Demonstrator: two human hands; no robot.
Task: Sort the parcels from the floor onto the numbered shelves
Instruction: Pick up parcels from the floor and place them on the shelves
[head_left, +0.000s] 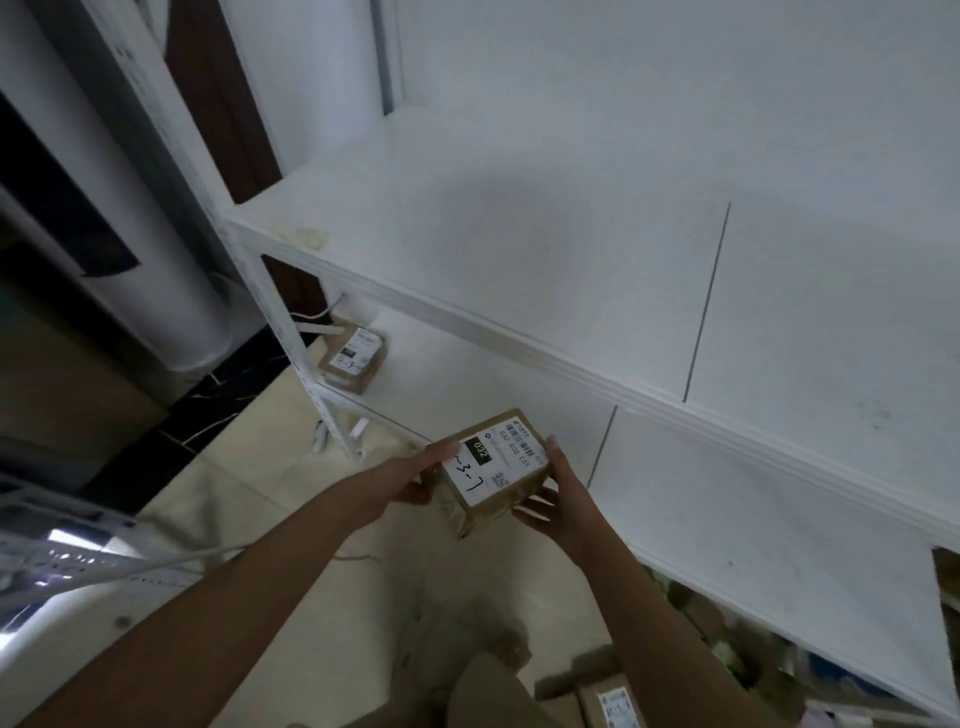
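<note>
A small brown cardboard parcel (493, 470) with a white label, a black "032" patch and handwritten numbers sits between my two hands, in front of the lower white shelf (727, 499). My left hand (415, 475) grips its left side, thumb on the label. My right hand (558, 493) cups its right side with the fingers under the box. A second labelled brown parcel (353, 358) lies at the far left end of the lower shelf. Above is the wide upper shelf (519, 234), bare.
More parcels (613, 699) lie on the beige tiled floor (249, 493) at bottom right, under the rack. The rack's white upright post (291, 332) stands at left, with a white cylinder (104, 182) beyond it. A white perforated metal piece (62, 551) juts in at lower left.
</note>
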